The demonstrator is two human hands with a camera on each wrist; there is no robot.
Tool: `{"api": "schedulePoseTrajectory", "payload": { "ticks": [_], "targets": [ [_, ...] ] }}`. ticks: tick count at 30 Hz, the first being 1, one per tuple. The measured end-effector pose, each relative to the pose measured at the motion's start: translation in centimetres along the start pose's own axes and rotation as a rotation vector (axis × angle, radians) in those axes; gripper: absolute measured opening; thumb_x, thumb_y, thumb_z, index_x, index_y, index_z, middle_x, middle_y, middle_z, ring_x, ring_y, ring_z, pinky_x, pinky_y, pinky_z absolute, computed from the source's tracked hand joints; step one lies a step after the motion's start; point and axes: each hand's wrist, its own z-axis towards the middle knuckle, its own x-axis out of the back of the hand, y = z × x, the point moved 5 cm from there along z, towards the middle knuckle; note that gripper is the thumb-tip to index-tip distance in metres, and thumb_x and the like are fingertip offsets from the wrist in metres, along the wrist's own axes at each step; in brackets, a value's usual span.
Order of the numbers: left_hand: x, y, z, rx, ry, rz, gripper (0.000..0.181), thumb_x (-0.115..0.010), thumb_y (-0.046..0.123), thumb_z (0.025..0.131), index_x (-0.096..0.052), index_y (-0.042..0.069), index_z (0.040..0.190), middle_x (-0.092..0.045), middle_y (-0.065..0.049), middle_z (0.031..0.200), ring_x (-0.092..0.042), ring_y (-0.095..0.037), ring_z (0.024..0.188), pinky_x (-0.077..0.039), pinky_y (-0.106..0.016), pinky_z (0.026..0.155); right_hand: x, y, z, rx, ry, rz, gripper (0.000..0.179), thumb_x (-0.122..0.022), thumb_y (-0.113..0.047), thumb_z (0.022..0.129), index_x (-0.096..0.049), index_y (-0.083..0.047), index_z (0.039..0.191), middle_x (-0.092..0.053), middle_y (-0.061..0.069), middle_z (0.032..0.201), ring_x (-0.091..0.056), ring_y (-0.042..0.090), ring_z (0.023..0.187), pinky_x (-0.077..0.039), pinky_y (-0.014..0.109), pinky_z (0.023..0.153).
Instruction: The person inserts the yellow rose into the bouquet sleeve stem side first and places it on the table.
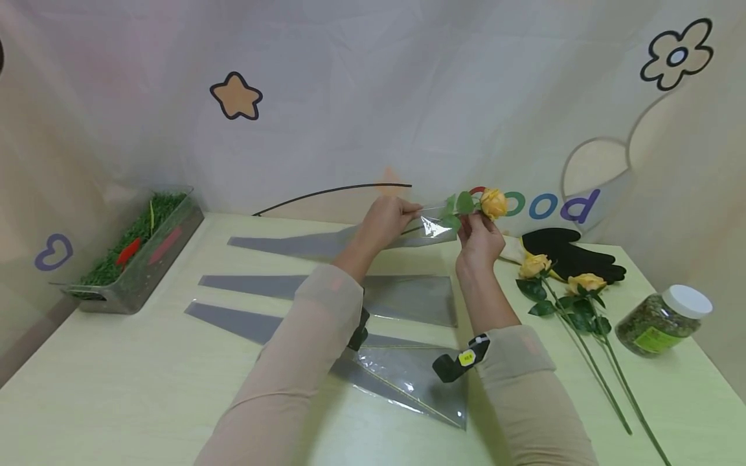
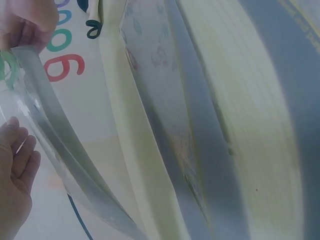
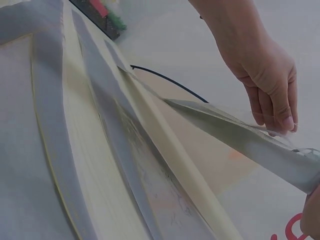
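An orange-yellow rose (image 1: 494,203) with green leaves shows at the wide mouth of a flower sleeve (image 1: 436,228), clear with a grey border; its dark stem runs inside the film. My left hand (image 1: 386,219) pinches the sleeve's upper clear edge between thumb and fingers, also seen in the right wrist view. Just below the bloom, my right hand (image 1: 481,243) grips the wide end of the sleeve; I cannot tell whether it holds the stem too. The sleeve's narrow tail reaches left over the table. Two more tapered sleeves (image 1: 408,299) lie flat nearer me.
Two more roses (image 1: 587,283) lie on the right with long stems, near a black work glove (image 1: 574,252). A white-lidded jar (image 1: 663,321) stands beyond them. At the far left sits a clear bin (image 1: 169,249) with artificial grass. A printed curtain (image 1: 326,116) hangs behind the table.
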Motion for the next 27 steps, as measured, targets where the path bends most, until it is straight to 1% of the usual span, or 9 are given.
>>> {"api": "schedulePoseTrajectory", "payload": {
  "ticks": [2, 4, 7, 10, 14, 17, 19, 22, 27],
  "targets": [
    [-0.02, 0.03, 0.01, 0.002, -0.003, -0.002, 0.024, -0.059, 0.015, 0.092, -0.066, 0.009, 0.113, -0.066, -0.007, 0.107, -0.039, -0.011, 0.053, -0.031, -0.019, 0.052, 0.02, -0.01, -0.03, 0.002, 0.006, -0.022, 0.004, -0.064, -0.004, 0.086, -0.068, -0.003, 0.085, -0.062, 0.003, 0.066, -0.057, 0.011, 0.061, -0.049, 0.020, 0.060],
    [0.00, 0.09, 0.03, 0.002, -0.001, -0.003, 0.024, -0.058, 0.015, 0.092, -0.066, 0.009, 0.114, -0.066, -0.007, 0.107, -0.041, -0.010, 0.055, -0.032, -0.019, 0.053, 0.04, -0.01, -0.05, 0.004, 0.005, -0.039, 0.003, -0.065, -0.005, 0.086, -0.067, -0.004, 0.085, -0.062, 0.003, 0.067, -0.057, 0.011, 0.062, -0.048, 0.019, 0.060],
    [0.04, 0.15, 0.06, 0.006, 0.003, -0.014, 0.024, -0.059, 0.014, 0.092, -0.066, 0.008, 0.114, -0.066, -0.008, 0.108, -0.043, -0.011, 0.057, -0.033, -0.019, 0.053, -0.05, -0.09, -0.11, 0.015, -0.009, -0.046, 0.004, -0.065, -0.004, 0.085, -0.066, -0.004, 0.089, -0.062, 0.003, 0.070, -0.058, 0.011, 0.065, -0.048, 0.019, 0.061],
    [0.14, 0.23, 0.09, 0.010, 0.005, -0.021, 0.024, -0.058, 0.014, 0.092, -0.066, 0.007, 0.114, -0.065, -0.008, 0.108, -0.043, -0.010, 0.057, -0.033, -0.019, 0.054, -0.14, -0.23, -0.21, 0.041, -0.028, -0.072, 0.017, -0.065, -0.004, 0.085, -0.062, -0.004, 0.102, -0.059, 0.002, 0.075, -0.059, 0.012, 0.068, -0.048, 0.019, 0.063],
    [0.22, 0.26, 0.12, 0.020, 0.003, -0.032, 0.025, -0.058, 0.015, 0.092, -0.066, 0.008, 0.115, -0.066, -0.008, 0.108, -0.041, -0.010, 0.055, -0.031, -0.019, 0.052, -0.25, -0.44, -0.35, 0.061, -0.041, -0.088, 0.042, -0.065, -0.002, 0.085, -0.052, -0.012, 0.124, -0.056, 0.004, 0.084, -0.058, 0.011, 0.068, -0.049, 0.019, 0.066],
    [0.23, 0.31, 0.11, 0.025, -0.003, -0.028, 0.025, -0.058, 0.016, 0.092, -0.066, 0.010, 0.115, -0.066, -0.008, 0.107, -0.042, -0.010, 0.052, -0.029, -0.019, 0.049, -0.34, -0.59, -0.39, 0.067, -0.046, -0.074, 0.062, -0.067, 0.000, 0.083, -0.043, -0.020, 0.136, -0.053, 0.005, 0.101, -0.057, 0.011, 0.066, -0.049, 0.020, 0.067],
    [0.20, 0.32, 0.12, 0.032, -0.009, -0.028, 0.026, -0.058, 0.017, 0.092, -0.065, 0.010, 0.116, -0.067, -0.007, 0.107, -0.045, -0.010, 0.052, -0.029, -0.019, 0.048, -0.40, -0.70, -0.38, 0.077, -0.050, -0.071, 0.069, -0.068, 0.000, 0.082, -0.038, -0.025, 0.139, -0.049, 0.005, 0.113, -0.057, 0.012, 0.065, -0.049, 0.021, 0.068],
    [0.12, 0.30, 0.15, 0.045, -0.019, -0.039, 0.027, -0.057, 0.018, 0.092, -0.065, 0.010, 0.117, -0.066, -0.008, 0.108, -0.046, -0.010, 0.053, -0.029, -0.020, 0.048, -0.49, -0.82, -0.37, 0.086, -0.055, -0.064, 0.075, -0.069, 0.000, 0.081, -0.035, -0.029, 0.141, -0.044, 0.004, 0.125, -0.056, 0.012, 0.065, -0.049, 0.022, 0.070],
    [0.10, 0.27, 0.22, 0.053, -0.018, -0.046, 0.028, -0.057, 0.018, 0.092, -0.065, 0.009, 0.117, -0.066, -0.008, 0.108, -0.042, -0.008, 0.050, -0.029, -0.019, 0.047, -0.64, -0.92, -0.36, 0.092, -0.066, -0.056, 0.072, -0.069, 0.001, 0.080, -0.039, -0.027, 0.139, -0.045, 0.005, 0.125, -0.057, 0.012, 0.066, -0.049, 0.022, 0.070]
  ]
}}
